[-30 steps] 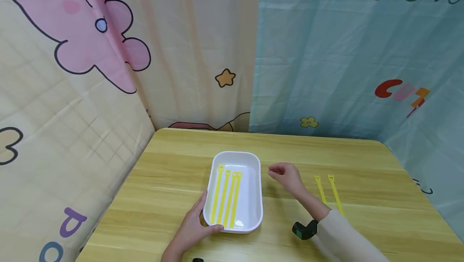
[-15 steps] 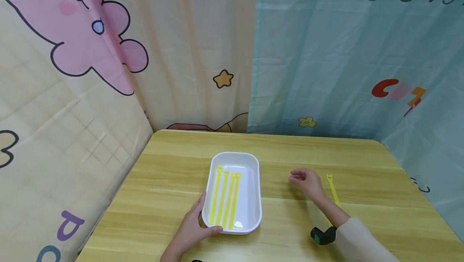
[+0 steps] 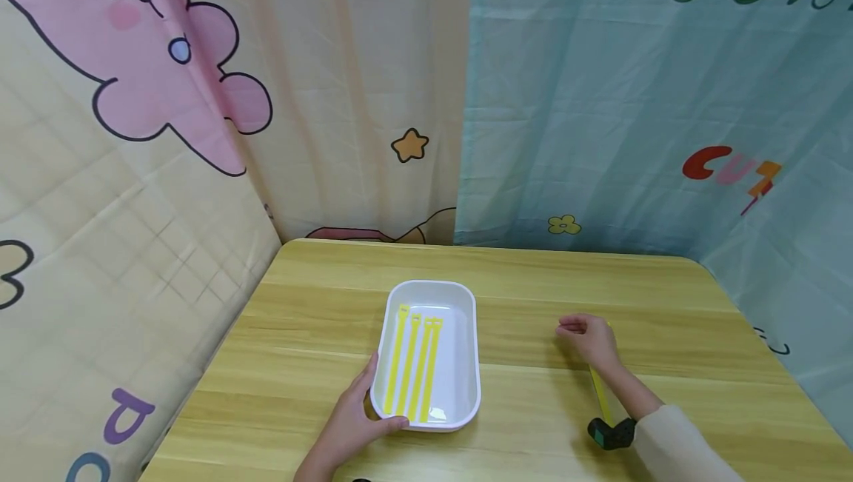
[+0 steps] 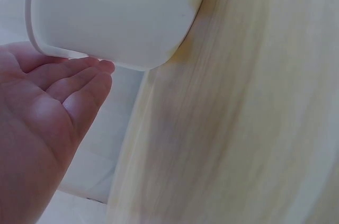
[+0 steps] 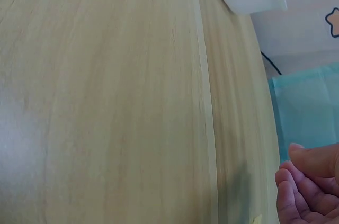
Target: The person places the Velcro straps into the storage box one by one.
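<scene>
Pointing lengthwise toward curtains (image 3: 373,89), white tray (image 3: 457,363)

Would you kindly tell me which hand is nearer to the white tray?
Left. The left hand grips the near left corner of the white tray. The right hand is off to its right, apart from it, near a yellow strap.

On the table (image 3: 300,334), your tray (image 3: 458,363) lies lengthwise away from you. In its left half, four cable ties (image 3: 422,363) lie side by side along its length. Your left hand (image 3: 356,415) touches the tray's near left corner. Well right of the tray is your right hand (image 3: 593,337), partly covering another tie (image 3: 600,397). Behind the table hang curtains (image 3: 560,112).
</scene>
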A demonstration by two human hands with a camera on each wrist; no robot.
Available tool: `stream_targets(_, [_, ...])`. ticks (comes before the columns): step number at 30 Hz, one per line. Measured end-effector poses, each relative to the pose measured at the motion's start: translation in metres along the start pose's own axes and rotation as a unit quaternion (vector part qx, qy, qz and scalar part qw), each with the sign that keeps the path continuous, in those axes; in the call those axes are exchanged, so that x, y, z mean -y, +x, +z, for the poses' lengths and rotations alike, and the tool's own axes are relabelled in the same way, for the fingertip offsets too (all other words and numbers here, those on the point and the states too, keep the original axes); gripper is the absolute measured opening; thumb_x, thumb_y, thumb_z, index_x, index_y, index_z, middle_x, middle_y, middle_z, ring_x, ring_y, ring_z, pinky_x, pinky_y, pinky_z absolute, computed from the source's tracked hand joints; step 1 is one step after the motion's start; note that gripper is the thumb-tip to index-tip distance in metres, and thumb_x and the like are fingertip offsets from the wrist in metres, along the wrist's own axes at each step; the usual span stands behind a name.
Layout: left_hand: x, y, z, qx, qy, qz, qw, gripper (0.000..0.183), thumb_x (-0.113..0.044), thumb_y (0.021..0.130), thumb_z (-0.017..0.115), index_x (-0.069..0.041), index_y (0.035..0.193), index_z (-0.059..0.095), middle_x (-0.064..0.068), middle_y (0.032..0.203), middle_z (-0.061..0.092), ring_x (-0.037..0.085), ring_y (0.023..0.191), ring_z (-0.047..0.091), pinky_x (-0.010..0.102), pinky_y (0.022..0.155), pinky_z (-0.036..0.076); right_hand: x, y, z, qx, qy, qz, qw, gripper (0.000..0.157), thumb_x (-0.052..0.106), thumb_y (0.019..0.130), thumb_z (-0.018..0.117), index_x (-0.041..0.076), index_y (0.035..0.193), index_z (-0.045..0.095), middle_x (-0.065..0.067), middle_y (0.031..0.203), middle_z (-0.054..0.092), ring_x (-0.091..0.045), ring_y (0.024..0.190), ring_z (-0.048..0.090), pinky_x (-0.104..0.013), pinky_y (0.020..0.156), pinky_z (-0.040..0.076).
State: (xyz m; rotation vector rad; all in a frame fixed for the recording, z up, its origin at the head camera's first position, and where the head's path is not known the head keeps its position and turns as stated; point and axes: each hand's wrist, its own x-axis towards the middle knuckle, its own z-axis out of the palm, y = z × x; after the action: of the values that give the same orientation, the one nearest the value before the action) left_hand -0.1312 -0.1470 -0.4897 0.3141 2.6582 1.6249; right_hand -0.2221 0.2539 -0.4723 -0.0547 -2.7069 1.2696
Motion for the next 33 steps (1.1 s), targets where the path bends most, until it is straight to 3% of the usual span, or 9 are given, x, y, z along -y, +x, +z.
stream_targets(7, [0.000, 0.000, 0.000, 0.004, -0.007, -0.002, 1.0000, 0.113, -0.035, 0.060, 0.085, 0.000, 0.145, 0.019, 0.019, 0.146, 0.024, 0.032, 0.132, 0.023, 0.047, 0.105, 0.018, -0.008, -0.001, -0.008, -0.025, -0.010, 0.004, 1.000, 0.023, 0.001, 0.083, 0.066, -0.012, 0.102, 0.063, -0.020, 0.091, 0.066, -0.032, 0.083, 0.062, -0.024, 0.063, 0.051])
stream_targets(16, [0.001, 0.000, 0.001, 0.004, -0.010, 0.001, 0.9999, 0.113, -0.037, 0.060, 0.085, -0.002, 0.145, 0.019, 0.017, 0.146, 0.025, 0.031, 0.133, 0.023, 0.047, 0.105, 0.017, -0.018, 0.001, -0.019, -0.051, -0.064, -0.005, 0.997, 0.024, 0.001, 0.081, 0.066, -0.013, 0.101, 0.063, -0.024, 0.092, 0.065, -0.037, 0.085, 0.062, -0.041, 0.069, 0.052])
stream_targets(24, [0.001, 0.000, 0.000, 0.004, -0.005, -0.001, 1.0000, 0.113, -0.038, 0.060, 0.085, -0.002, 0.145, 0.020, 0.017, 0.146, 0.026, 0.031, 0.132, 0.024, 0.048, 0.105, 0.018, -0.020, 0.004, -0.022, -0.042, -0.100, -0.006, 0.994, 0.026, 0.002, 0.082, 0.065, -0.014, 0.103, 0.062, -0.026, 0.095, 0.064, -0.038, 0.086, 0.061, -0.045, 0.071, 0.051])
stream_targets(33, [0.000, 0.001, 0.000, 0.001, 0.003, 0.002, 1.0000, 0.112, -0.037, 0.060, 0.085, -0.001, 0.145, 0.021, 0.019, 0.145, 0.027, 0.033, 0.132, 0.025, 0.050, 0.105, 0.019, -0.023, 0.012, -0.022, 0.013, -0.136, -0.010, 0.991, 0.037, 0.005, 0.082, 0.066, -0.017, 0.109, 0.057, -0.029, 0.099, 0.062, -0.041, 0.091, 0.059, -0.049, 0.075, 0.049])
